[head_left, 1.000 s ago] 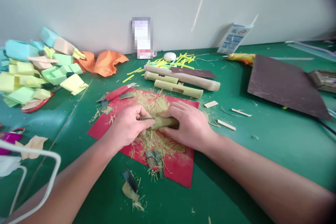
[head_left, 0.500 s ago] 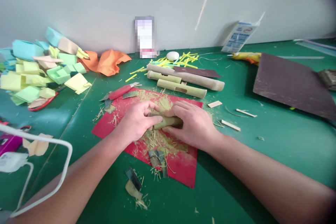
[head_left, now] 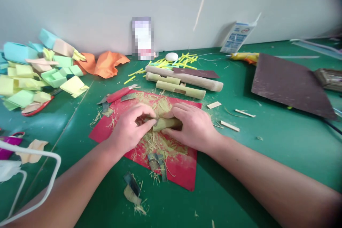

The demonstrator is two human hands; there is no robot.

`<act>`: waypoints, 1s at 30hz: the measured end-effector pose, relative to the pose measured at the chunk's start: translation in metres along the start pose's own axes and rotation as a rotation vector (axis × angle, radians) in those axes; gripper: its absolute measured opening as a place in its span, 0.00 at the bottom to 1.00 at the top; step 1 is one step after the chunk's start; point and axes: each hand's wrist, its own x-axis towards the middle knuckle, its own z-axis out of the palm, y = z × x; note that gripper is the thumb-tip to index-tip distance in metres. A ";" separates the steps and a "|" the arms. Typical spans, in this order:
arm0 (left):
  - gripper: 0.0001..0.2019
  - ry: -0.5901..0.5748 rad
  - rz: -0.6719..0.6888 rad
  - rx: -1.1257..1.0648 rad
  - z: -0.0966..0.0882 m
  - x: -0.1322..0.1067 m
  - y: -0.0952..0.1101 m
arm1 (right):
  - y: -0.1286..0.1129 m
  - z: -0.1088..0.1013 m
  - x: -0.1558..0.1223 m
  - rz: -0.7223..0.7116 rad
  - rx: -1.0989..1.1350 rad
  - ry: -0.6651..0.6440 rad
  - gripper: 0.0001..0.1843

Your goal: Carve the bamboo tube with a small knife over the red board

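Note:
My right hand is wrapped round a short greenish bamboo tube, fingers over the far side and thumb along the near side. At the tube's left end, my left hand pinches a small dark piece of sandpaper between thumb and fingers, pressed to the rim. Most of that piece is hidden by the fingertips. Beneath both hands lies a red sheet strewn with bamboo dust and shavings. Worn sandpaper strips rest on its near part.
Two cut bamboo tubes and a longer pale stick lie behind the sheet. A red-handled knife is at its far left corner. Folded papers heap at left; a large brown sandpaper sheet lies right. A white frame stands near left.
My left hand has shifted at the tube's end, and the dark sandpaper piece now shows between its fingertips. My right hand still holds the tube. The whole view has drifted slightly.

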 end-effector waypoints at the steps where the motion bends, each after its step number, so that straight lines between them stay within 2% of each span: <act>1: 0.03 -0.024 0.056 0.021 -0.002 0.001 0.000 | 0.000 0.000 0.000 -0.002 0.000 0.001 0.14; 4: 0.04 -0.072 0.192 0.079 -0.007 0.002 -0.002 | 0.000 0.000 0.000 -0.005 0.001 0.001 0.14; 7: 0.06 -0.107 0.242 0.069 -0.010 0.002 -0.004 | 0.001 0.000 -0.001 -0.004 0.000 -0.002 0.13; 9: 0.05 -0.092 0.165 0.021 -0.009 0.001 -0.004 | 0.000 0.000 -0.001 -0.002 -0.005 -0.009 0.14; 12: 0.07 0.005 -0.106 -0.090 -0.007 0.000 -0.004 | 0.000 -0.001 0.000 0.006 -0.012 -0.018 0.14; 14: 0.09 0.030 -0.248 -0.151 -0.006 -0.001 -0.004 | 0.000 -0.001 0.000 0.011 -0.010 -0.018 0.14; 19: 0.11 0.048 -0.340 -0.144 -0.008 0.000 -0.004 | 0.000 0.000 0.000 0.014 -0.008 -0.009 0.14; 21: 0.10 0.060 -0.301 -0.119 -0.007 0.001 -0.003 | 0.000 0.000 0.000 0.013 -0.008 -0.007 0.14; 23: 0.08 0.050 -0.205 -0.093 -0.006 0.001 -0.003 | 0.000 0.000 0.000 0.015 -0.008 -0.009 0.14; 30: 0.04 -0.045 0.086 0.010 -0.009 0.001 -0.002 | 0.000 0.000 0.000 0.014 -0.017 -0.021 0.13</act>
